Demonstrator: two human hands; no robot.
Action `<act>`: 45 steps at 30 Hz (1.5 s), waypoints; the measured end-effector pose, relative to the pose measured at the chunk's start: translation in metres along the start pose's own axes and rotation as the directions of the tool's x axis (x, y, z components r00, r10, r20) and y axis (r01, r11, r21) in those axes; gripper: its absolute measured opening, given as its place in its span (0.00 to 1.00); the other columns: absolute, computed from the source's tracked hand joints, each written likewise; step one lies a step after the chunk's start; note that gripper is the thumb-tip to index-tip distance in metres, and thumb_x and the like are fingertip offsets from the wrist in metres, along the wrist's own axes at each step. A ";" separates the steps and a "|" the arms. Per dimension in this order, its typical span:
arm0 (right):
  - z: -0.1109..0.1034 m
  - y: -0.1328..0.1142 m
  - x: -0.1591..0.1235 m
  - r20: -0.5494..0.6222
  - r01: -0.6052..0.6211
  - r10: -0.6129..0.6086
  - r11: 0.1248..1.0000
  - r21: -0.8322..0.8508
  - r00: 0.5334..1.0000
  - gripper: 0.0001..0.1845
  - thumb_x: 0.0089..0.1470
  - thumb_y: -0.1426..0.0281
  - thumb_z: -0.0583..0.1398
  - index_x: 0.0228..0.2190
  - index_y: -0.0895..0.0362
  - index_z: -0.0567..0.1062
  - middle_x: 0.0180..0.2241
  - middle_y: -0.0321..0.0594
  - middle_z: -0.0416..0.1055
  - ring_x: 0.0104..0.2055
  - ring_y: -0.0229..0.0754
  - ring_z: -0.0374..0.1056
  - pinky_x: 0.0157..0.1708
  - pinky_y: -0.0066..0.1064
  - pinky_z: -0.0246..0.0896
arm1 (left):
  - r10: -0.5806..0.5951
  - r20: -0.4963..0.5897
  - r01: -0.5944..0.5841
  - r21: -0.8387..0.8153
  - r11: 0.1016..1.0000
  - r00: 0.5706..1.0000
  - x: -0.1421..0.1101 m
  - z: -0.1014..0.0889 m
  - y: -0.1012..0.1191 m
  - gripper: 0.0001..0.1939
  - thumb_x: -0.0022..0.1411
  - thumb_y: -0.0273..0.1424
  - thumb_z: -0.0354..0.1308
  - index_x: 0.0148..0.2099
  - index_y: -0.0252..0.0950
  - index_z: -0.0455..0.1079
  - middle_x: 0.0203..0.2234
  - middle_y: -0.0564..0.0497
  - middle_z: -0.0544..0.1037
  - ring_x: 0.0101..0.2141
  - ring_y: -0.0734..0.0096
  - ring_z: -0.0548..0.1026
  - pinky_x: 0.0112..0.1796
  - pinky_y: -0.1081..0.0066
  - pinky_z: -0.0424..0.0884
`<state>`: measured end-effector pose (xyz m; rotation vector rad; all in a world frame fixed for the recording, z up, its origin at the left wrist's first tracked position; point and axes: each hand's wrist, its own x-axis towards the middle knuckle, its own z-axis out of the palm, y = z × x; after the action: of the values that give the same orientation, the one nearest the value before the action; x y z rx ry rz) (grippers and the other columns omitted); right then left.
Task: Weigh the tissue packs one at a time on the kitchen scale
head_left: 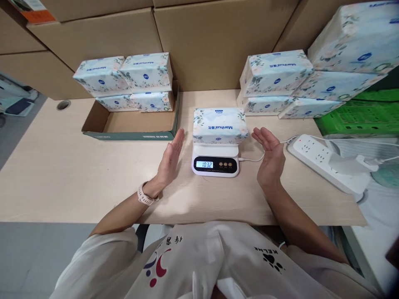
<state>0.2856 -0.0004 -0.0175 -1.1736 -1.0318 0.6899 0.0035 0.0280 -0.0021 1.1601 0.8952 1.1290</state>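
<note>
A floral tissue pack lies on the white digital scale, whose lit display appears to read 103.2. My left hand is held upright on the scale's left side, palm inward and fingers stretched out, apart from the pack. On the other side, my right hand faces it in the same way, its fingers extended and slightly bent, touching nothing. A thin white cable runs from the scale's right edge, passing behind my right hand.
An open cardboard tray at the back left holds several tissue packs. More packs are stacked at the back right, beside a green crate. A white power strip with a plugged-in adapter lies on the right. Large cartons stand behind.
</note>
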 end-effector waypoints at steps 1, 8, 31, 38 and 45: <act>0.000 -0.001 0.000 -0.003 -0.003 0.003 1.000 -0.006 1.000 0.35 0.66 0.42 0.49 0.58 0.50 0.77 0.60 0.45 0.77 0.66 0.56 0.71 0.72 0.61 0.55 | 0.003 -0.001 -0.003 -0.001 1.000 1.000 0.000 0.000 0.000 0.39 0.70 0.62 0.45 0.73 0.48 0.62 0.77 0.55 0.53 0.77 0.62 0.47 0.77 0.58 0.41; -0.001 -0.002 -0.001 -0.002 -0.027 0.027 0.999 -0.036 1.000 0.35 0.66 0.42 0.47 0.58 0.48 0.77 0.59 0.41 0.78 0.66 0.55 0.71 0.73 0.60 0.53 | -0.003 0.007 0.003 0.007 1.000 1.000 0.000 0.000 0.000 0.40 0.70 0.62 0.44 0.74 0.47 0.61 0.77 0.54 0.52 0.77 0.60 0.46 0.77 0.58 0.42; 0.000 -0.002 -0.002 0.012 -0.049 0.049 0.998 -0.043 0.999 0.37 0.67 0.41 0.46 0.59 0.48 0.77 0.60 0.42 0.78 0.67 0.52 0.71 0.73 0.58 0.54 | 0.014 0.028 -0.014 -0.024 1.000 0.999 0.000 -0.002 -0.003 0.39 0.70 0.62 0.46 0.73 0.46 0.63 0.77 0.54 0.53 0.78 0.58 0.46 0.77 0.56 0.41; -0.001 -0.001 -0.002 0.016 -0.036 0.037 0.999 -0.041 0.999 0.35 0.68 0.43 0.46 0.59 0.48 0.77 0.60 0.41 0.78 0.67 0.52 0.71 0.74 0.57 0.53 | 0.003 0.025 -0.003 -0.020 1.000 1.000 0.000 -0.003 -0.003 0.38 0.70 0.62 0.47 0.72 0.47 0.64 0.77 0.55 0.54 0.77 0.59 0.47 0.77 0.56 0.41; -0.004 0.003 -0.003 0.049 -0.040 0.043 0.997 -0.062 0.998 0.36 0.68 0.43 0.44 0.61 0.47 0.75 0.62 0.42 0.76 0.70 0.51 0.67 0.76 0.57 0.50 | 0.010 0.029 -0.009 -0.011 1.000 1.000 0.000 -0.002 -0.003 0.39 0.70 0.61 0.46 0.73 0.46 0.62 0.77 0.54 0.53 0.77 0.60 0.47 0.77 0.57 0.42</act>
<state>0.2883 -0.0034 -0.0216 -1.2385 -1.0791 0.7279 0.0022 0.0279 -0.0056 1.1704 0.8615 1.1209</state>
